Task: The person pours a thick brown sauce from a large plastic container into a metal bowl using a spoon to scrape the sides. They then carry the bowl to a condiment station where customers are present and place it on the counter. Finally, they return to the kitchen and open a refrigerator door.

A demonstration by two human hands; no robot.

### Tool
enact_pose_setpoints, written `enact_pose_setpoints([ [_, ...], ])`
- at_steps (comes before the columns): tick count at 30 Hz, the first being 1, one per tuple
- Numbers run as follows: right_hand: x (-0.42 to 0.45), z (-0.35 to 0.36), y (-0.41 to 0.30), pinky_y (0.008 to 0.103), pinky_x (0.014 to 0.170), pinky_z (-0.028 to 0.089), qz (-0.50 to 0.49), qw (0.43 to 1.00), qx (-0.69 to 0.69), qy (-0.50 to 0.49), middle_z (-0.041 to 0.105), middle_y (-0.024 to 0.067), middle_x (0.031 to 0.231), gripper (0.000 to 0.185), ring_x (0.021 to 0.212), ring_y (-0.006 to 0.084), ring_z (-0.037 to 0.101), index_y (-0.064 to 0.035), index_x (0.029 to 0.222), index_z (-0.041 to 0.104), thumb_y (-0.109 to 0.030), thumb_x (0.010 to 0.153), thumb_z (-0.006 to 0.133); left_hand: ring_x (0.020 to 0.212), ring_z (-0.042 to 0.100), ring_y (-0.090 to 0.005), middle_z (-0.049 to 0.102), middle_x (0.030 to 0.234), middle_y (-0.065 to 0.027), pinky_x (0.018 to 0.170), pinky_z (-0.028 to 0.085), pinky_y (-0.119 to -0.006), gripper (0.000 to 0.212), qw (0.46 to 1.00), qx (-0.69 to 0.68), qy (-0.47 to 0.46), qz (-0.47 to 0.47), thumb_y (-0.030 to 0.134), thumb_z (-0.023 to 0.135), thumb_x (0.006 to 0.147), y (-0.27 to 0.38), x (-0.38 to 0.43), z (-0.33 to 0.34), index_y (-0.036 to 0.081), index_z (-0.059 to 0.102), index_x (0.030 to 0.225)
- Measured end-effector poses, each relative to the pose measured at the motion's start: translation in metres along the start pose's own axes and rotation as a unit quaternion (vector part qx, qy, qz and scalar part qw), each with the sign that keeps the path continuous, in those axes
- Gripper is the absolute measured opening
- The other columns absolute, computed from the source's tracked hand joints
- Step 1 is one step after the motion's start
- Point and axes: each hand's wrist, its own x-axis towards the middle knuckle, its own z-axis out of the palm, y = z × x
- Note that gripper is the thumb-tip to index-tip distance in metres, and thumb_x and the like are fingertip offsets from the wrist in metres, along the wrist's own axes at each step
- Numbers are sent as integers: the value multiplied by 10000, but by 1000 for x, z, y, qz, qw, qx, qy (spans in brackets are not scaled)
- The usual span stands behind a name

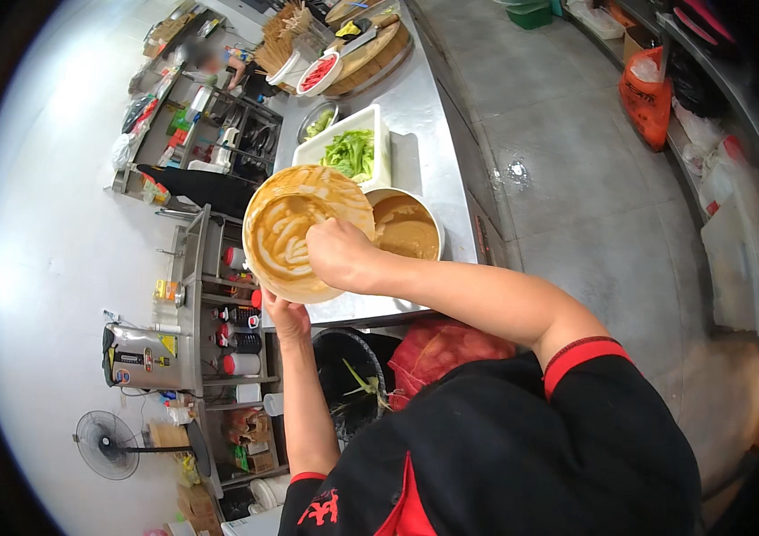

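Observation:
My left hand (287, 315) grips the lower rim of a white round tub (275, 191), which is tilted and smeared inside with brown sauce. Inside that tub my right hand (339, 254) is closed as a fist near the sauce-streaked wall; whether it holds a tool is hidden. Beside and partly behind the tub stands a second white tub (441, 234) with thick brown sauce in it, on the steel table. Farther along are a white rectangular bin (382, 151) with green lettuce leaves (350, 153) and a metal bowl (317, 120) of cut greens.
A cleaver (360, 40) lies on a round wooden chopping block (379, 63), beside a bowl of red pieces (319, 72) and skewers. Below the table edge (379, 308) are a black bin (379, 355) and a red mesh sack (443, 352). A person (235, 67) is in the background.

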Motion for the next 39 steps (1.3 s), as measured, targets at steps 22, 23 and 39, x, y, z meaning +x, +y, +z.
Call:
enact_pose_setpoints([
  [22,-21,-14,0,394,688,500,28,980,-32,-195,616,251,768,211,767,348,628,44,780,644,-56,697,478,1175,429,-228,375,1320,-131,954,397,-354,841,1000,-10,-13,-1,-38,594,661,8,-1,-9,27,161,1379],
  [23,-18,-8,1,397,692,497,54,978,13,-202,608,269,768,222,772,356,626,54,786,638,-56,695,468,1179,424,-226,370,1323,-131,956,394,-353,861,1000,-11,-11,-10,-44,595,656,7,0,-8,27,142,1384],
  [39,-109,-77,104,346,413,438,-198,953,-231,-3,551,86,541,164,495,248,584,-16,872,562,-72,722,525,1189,388,-222,333,1350,-115,936,374,-303,868,976,165,104,97,-79,559,587,23,19,-47,32,219,1378],
])
